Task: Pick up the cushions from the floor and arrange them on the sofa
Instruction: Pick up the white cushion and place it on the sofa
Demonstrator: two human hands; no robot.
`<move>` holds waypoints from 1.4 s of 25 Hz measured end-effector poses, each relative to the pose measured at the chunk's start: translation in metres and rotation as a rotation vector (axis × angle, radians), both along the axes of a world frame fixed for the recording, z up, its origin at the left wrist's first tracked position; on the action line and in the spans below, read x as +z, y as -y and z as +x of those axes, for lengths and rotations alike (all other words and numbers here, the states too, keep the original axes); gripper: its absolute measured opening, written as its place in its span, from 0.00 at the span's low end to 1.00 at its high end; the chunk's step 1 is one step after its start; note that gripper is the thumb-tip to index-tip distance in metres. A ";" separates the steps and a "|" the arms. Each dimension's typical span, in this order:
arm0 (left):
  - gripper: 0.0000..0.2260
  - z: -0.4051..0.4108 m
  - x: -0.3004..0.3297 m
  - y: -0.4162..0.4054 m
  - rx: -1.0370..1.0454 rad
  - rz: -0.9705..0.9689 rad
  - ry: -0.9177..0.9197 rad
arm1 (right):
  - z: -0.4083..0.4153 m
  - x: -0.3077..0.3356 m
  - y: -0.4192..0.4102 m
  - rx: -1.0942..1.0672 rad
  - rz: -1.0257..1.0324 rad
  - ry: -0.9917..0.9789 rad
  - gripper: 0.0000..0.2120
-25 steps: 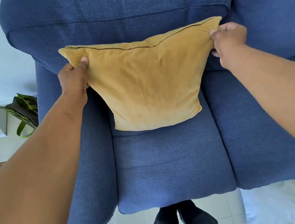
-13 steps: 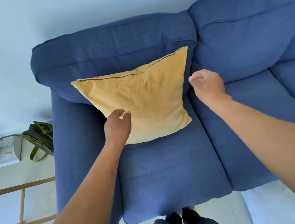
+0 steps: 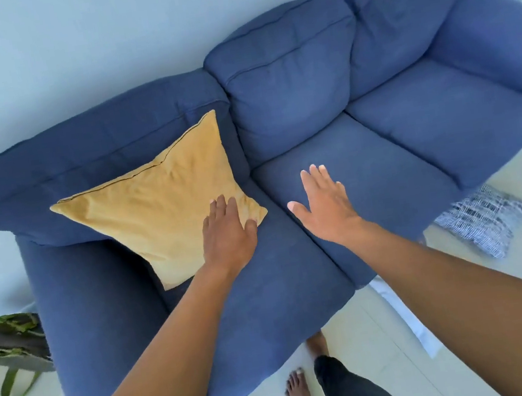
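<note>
On the blue sofa (image 3: 366,166) the yellow cushion (image 3: 156,205) leans back, one corner pointing up. Left hand (image 3: 227,232) lies flat on it with fingers spread; right hand (image 3: 324,202) hovers spread wide.

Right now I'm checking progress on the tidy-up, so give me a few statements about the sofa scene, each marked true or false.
1. The yellow cushion leans against the sofa backrest at its left end. True.
2. The right hand grips a cushion. False: it is open and empty over the seat.
3. A patterned cushion lies on the floor by the sofa's front. True.
4. The left hand is clenched in a fist. False: it lies flat on the yellow cushion's corner.
5. A bag sits on the sofa seat. False: it is on the floor beside the armrest.
</note>
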State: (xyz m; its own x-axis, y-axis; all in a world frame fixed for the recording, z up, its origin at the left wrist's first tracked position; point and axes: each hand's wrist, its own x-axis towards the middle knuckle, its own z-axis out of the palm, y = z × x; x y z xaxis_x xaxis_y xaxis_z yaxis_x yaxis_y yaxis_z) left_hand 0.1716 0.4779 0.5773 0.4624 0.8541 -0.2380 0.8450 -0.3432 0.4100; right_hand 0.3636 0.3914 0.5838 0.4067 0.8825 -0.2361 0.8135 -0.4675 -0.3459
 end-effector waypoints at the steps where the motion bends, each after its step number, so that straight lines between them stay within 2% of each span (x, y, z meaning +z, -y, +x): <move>1: 0.30 0.006 -0.001 0.011 -0.031 0.015 -0.007 | 0.001 0.000 0.017 -0.025 -0.008 0.005 0.36; 11: 0.32 0.105 0.008 0.142 -0.443 0.045 -0.009 | 0.050 0.005 0.218 -0.417 -0.003 0.007 0.38; 18: 0.33 0.214 -0.016 0.233 -0.726 0.012 -0.085 | 0.112 -0.019 0.350 -0.686 -0.070 -0.071 0.37; 23: 0.33 0.300 -0.043 0.304 -0.891 -0.019 -0.204 | 0.174 -0.048 0.434 -0.818 -0.116 -0.099 0.38; 29: 0.33 0.382 -0.080 0.357 -0.917 -0.088 -0.272 | 0.234 -0.086 0.488 -0.835 -0.180 -0.159 0.37; 35: 0.32 0.422 -0.105 0.367 -0.953 -0.116 -0.349 | 0.278 -0.116 0.490 -0.870 -0.176 -0.266 0.37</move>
